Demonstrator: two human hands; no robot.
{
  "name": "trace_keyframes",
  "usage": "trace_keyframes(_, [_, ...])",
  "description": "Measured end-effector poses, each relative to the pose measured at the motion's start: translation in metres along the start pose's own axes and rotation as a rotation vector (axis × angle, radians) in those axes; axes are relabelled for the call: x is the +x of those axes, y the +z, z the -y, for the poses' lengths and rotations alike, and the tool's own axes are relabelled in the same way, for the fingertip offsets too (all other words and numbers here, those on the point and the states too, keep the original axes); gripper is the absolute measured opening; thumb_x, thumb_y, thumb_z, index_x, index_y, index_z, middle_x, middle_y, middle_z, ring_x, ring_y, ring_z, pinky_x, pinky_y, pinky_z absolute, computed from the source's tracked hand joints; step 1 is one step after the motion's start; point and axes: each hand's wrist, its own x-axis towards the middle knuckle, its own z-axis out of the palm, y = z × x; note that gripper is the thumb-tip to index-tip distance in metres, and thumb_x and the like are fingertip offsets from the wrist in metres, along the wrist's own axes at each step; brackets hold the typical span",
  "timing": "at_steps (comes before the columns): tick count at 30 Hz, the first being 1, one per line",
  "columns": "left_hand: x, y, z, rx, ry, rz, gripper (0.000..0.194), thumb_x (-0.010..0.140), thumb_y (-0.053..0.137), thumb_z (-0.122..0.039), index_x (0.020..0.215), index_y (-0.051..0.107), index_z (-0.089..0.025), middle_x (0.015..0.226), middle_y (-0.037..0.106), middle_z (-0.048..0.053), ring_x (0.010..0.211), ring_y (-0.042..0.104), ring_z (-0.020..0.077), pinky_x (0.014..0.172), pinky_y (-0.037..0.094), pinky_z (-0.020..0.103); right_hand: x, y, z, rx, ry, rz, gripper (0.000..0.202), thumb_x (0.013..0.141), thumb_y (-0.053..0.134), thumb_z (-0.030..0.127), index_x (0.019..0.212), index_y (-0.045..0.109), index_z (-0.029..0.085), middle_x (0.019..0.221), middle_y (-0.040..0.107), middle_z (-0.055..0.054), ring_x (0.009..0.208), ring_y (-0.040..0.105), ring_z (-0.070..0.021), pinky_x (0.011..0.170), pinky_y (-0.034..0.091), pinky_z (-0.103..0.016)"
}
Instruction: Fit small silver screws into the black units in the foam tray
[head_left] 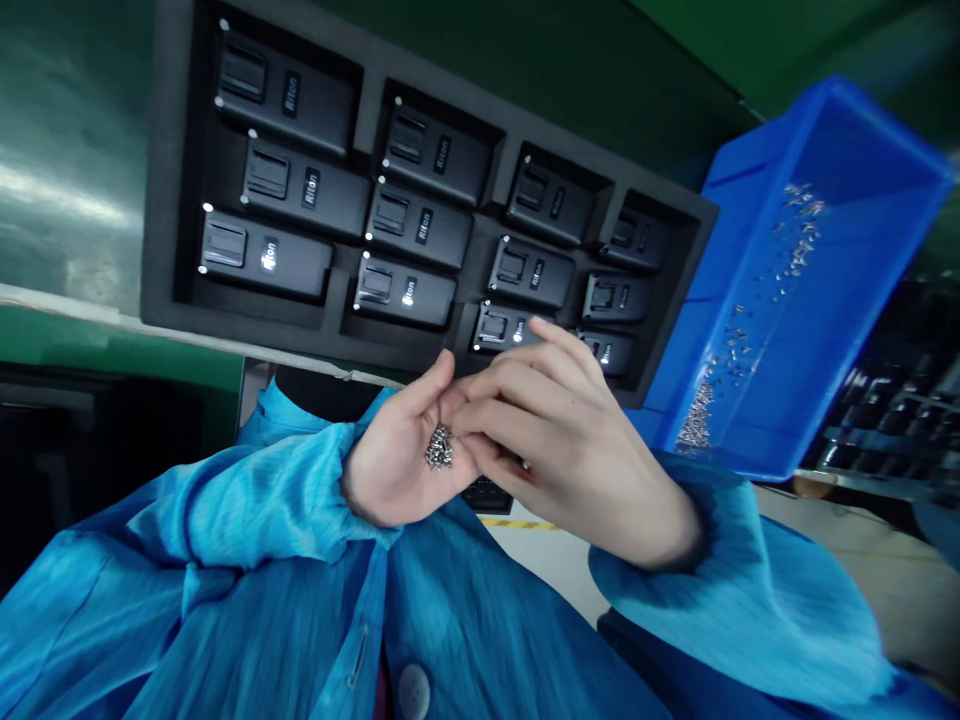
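Observation:
My left hand (pixel 409 455) is cupped palm up, thumb raised, holding a small heap of shiny metal screws (pixel 439 447). Over that palm my right hand (pixel 559 430) is curled, its thumb and fingertips pinched together against the left fingers. A small metallic glint, looking like a screw (pixel 525 464), shows below the curled right fingers; the fingertips themselves are partly hidden. Just beyond both hands lies a black foam tray (pixel 169 250) with several black cases marked "Riton", such as this case (pixel 274 255). Bright dots mark corners of these cases.
At the right, a tilted blue plastic bin (pixel 840 350) holds many loose screws (pixel 697 415), gathered mostly in its near corner. The tray rests on a green work surface (pixel 75 180) with a pale front edge. Blurred dark items stand at the far right.

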Motion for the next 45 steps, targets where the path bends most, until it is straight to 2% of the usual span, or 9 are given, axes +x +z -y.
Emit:
trace_keyframes(3, [0.0,0.0,0.0,0.02,0.01,0.039,0.07,0.105,0.009,-0.036,0.075,0.069,-0.014,0.069,0.066,0.006,0.072,0.067,0.014,0.088,0.05,0.029,0.0,-0.001,-0.002,0.065,0.041,0.002,0.012,0.09,0.055,0.016,0.081,0.061,0.021,0.087,0.065,0.0,0.092,0.056,-0.0172,0.116,0.032,-0.049])
trace_keyframes(8, [0.0,0.002,0.001,0.082,0.005,0.031,0.073,0.104,0.007,-0.039,0.081,0.071,-0.014,0.074,0.068,0.009,0.096,0.068,0.0221,0.099,0.046,0.038,-0.001,0.004,-0.004,0.09,0.076,-0.049,0.01,0.086,0.057,0.015,0.082,0.061,0.024,0.087,0.066,0.002,0.094,0.057,-0.0173,0.118,0.027,-0.052])
trace_keyframes(13, [0.0,0.001,0.0,0.042,0.005,0.035,0.072,0.104,0.008,-0.036,0.074,0.07,-0.014,0.07,0.066,0.007,0.086,0.069,0.0185,0.097,0.048,0.035,-0.003,0.01,0.0,0.094,0.071,-0.118,0.011,0.082,0.061,0.014,0.08,0.057,0.024,0.086,0.066,0.002,0.092,0.057,-0.0167,0.116,0.03,-0.05])
trace_keyframes(17, [0.001,-0.004,-0.003,0.018,-0.045,0.014,0.066,0.104,0.015,-0.045,0.113,0.07,-0.009,0.098,0.074,0.012,0.11,0.067,0.0185,0.101,0.045,0.028,-0.012,-0.009,-0.006,0.086,0.068,-0.217,0.012,0.082,0.062,0.013,0.084,0.056,0.024,0.083,0.063,0.001,0.086,0.059,-0.0156,0.11,0.041,-0.048])
trace_keyframes(21, [0.001,-0.011,-0.005,0.001,-0.03,0.038,0.064,0.103,0.023,-0.048,0.145,0.047,-0.006,0.146,0.054,0.014,0.139,0.047,0.0218,0.116,0.032,0.033,-0.028,-0.029,-0.037,-0.097,0.292,-0.329,0.011,0.084,0.061,0.013,0.085,0.057,0.023,0.085,0.061,-0.001,0.084,0.062,-0.0171,0.091,0.053,-0.04])
trace_keyframes(24, [-0.001,-0.017,-0.008,0.0,-0.033,0.072,0.065,0.103,0.026,-0.049,0.151,0.036,-0.006,0.151,0.048,0.013,0.144,0.04,0.0216,0.12,0.026,0.034,-0.039,-0.025,-0.067,-0.245,0.417,-0.232,0.007,0.085,0.056,0.016,0.081,0.057,0.021,0.087,0.061,-0.004,0.082,0.063,-0.0188,0.07,0.051,-0.032])
trace_keyframes(29, [-0.004,-0.021,-0.011,-0.001,-0.029,0.116,0.067,0.103,0.025,-0.05,0.155,0.028,-0.007,0.151,0.049,0.012,0.146,0.036,0.0201,0.121,0.022,0.034,-0.046,-0.007,-0.096,-0.442,0.497,-0.028,0.009,0.085,0.051,0.017,0.084,0.06,0.019,0.093,0.062,-0.007,0.08,0.061,-0.0185,0.06,0.044,-0.029])
trace_keyframes(40, [-0.005,-0.02,-0.01,-0.005,-0.019,0.093,0.067,0.103,0.024,-0.049,0.154,0.03,-0.005,0.148,0.051,0.013,0.143,0.041,0.0199,0.119,0.025,0.033,-0.028,-0.004,-0.099,-0.694,0.484,0.197,0.024,0.093,0.041,0.018,0.088,0.064,0.014,0.092,0.062,-0.01,0.067,0.053,-0.0165,0.05,0.026,-0.032])
trace_keyframes(45, [-0.006,-0.021,-0.011,-0.012,-0.022,0.1,0.068,0.103,0.025,-0.05,0.156,0.026,-0.008,0.149,0.05,0.012,0.145,0.039,0.0194,0.12,0.024,0.032,-0.038,0.001,-0.097,-0.707,0.434,0.113,0.028,0.097,0.039,0.021,0.089,0.065,0.016,0.088,0.062,-0.008,0.065,0.054,-0.0152,0.052,0.029,-0.031])
